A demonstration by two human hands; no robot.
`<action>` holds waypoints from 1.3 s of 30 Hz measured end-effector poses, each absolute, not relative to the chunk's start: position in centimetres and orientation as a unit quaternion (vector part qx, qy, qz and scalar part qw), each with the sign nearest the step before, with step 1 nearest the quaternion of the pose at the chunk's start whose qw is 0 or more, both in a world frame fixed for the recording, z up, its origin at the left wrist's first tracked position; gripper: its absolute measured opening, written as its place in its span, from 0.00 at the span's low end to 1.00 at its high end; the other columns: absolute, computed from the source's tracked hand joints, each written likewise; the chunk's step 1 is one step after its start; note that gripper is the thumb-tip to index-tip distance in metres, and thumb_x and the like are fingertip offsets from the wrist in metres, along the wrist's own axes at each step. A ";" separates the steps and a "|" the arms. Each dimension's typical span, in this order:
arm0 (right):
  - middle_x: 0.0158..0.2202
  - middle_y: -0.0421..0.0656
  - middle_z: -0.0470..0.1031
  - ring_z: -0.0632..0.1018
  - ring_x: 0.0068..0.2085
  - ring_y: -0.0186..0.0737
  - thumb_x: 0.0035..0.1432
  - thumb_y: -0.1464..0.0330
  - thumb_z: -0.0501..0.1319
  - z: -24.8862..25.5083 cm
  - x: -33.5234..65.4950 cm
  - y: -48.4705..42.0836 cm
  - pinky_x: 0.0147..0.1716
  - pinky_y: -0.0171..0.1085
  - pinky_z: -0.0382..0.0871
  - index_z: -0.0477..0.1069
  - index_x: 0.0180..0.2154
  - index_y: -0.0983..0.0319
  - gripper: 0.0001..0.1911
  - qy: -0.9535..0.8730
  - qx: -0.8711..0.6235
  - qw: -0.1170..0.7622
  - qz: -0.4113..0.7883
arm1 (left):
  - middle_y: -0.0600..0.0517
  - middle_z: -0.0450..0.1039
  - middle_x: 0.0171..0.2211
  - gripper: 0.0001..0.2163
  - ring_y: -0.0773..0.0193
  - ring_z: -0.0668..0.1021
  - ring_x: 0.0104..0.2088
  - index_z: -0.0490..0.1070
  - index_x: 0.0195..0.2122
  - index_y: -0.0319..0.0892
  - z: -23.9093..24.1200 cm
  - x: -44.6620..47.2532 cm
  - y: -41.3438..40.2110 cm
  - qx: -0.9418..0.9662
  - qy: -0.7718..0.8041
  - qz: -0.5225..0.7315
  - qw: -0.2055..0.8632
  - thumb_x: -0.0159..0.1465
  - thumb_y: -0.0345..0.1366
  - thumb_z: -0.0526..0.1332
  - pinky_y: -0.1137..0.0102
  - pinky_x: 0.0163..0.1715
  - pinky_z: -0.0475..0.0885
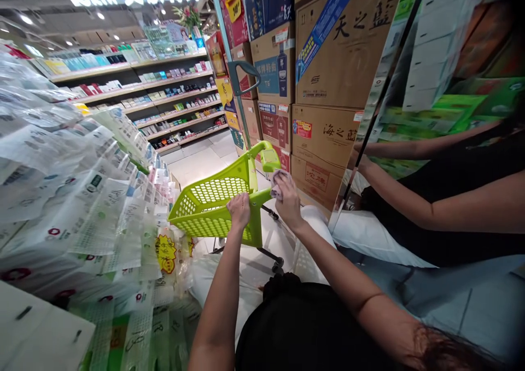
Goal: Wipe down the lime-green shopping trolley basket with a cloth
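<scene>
A lime-green shopping cart point(213, 226) stands in front of me, its basket walls full of holes and its dark wheels on the floor. My left hand point(239, 210) is closed around the rim of the basket at the near side. In my right hand point(288, 199) is a bunched, greyish-pink cloth point(278, 181), gripped by the fingers close to the cart's handle point(268, 157). Whether the cloth touches the green plastic is hard to make out. Nothing else shows inside the part of the basket that I can see.
Stacked cardboard boxes point(324, 87) rise on the right beside a mirror point(435, 48) that reflects an arm. Clear plastic-wrapped packs point(94, 196) crowd the left side. A glass door's handle point(246, 78) stands beyond the cart, with stocked shelves point(172, 81) behind.
</scene>
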State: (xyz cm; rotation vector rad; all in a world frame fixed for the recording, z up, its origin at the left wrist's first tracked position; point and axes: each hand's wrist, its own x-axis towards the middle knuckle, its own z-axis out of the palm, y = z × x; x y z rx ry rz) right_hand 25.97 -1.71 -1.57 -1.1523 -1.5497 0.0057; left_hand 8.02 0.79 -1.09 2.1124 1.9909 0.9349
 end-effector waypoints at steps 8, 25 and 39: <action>0.63 0.50 0.72 0.55 0.74 0.51 0.63 0.79 0.53 -1.1 26.1 -1.9 0.73 0.60 0.49 0.72 0.61 0.63 0.27 -0.729 -0.465 0.500 -0.047 | 0.49 0.76 0.38 0.17 0.59 0.75 0.43 0.66 0.31 0.46 -1.3 9.8 1.2 0.721 0.621 0.302 0.059 0.75 0.37 0.43 0.61 0.48 0.63; 0.62 0.53 0.73 0.57 0.73 0.51 0.65 0.76 0.53 -2.5 28.4 0.6 0.73 0.58 0.52 0.71 0.62 0.66 0.26 -0.749 -0.464 0.469 -0.046 | 0.50 0.77 0.35 0.17 0.58 0.76 0.42 0.67 0.31 0.46 -3.6 8.6 1.4 0.726 0.630 0.272 0.042 0.75 0.39 0.45 0.63 0.49 0.63; 0.63 0.46 0.73 0.61 0.72 0.48 0.66 0.74 0.55 -4.5 28.2 0.5 0.73 0.56 0.51 0.72 0.61 0.59 0.24 -0.794 -0.394 0.462 -0.026 | 0.51 0.76 0.34 0.17 0.59 0.75 0.41 0.65 0.31 0.46 -3.9 8.4 1.4 0.723 0.632 0.275 0.046 0.75 0.39 0.44 0.64 0.48 0.61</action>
